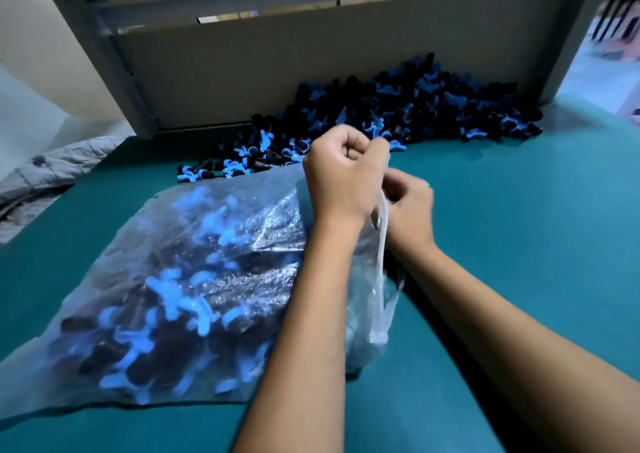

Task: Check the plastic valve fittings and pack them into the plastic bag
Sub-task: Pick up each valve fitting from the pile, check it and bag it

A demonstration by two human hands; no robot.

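Bag (pixel 180 279) flat on green table (pixel 519 210), filled with blue-and-black valve fittings (pixel 166 307), mouth gathered into a twisted neck (pixel 381 244) at the right end. Left hand (pixel 343 172) clenched around the upper part of the neck; right hand (pixel 408 206) just beside and below it, blurred, fingers curled, apparently pinching the same strand. Hands close together, nearly touching. Loose pile of fittings (pixel 398 113) heaped farther back against cardboard wall (pixel 311 71), well apart from the bag. Step judged as tying off the bag. Risks: thin film tearing under a hard pull; knot left slack, letting fittings spill on lifting; sharp fitting handles puncturing the stretched film; neck slipping from the grip if tension is uneven. Firm, steady pull advised, neck kept short.
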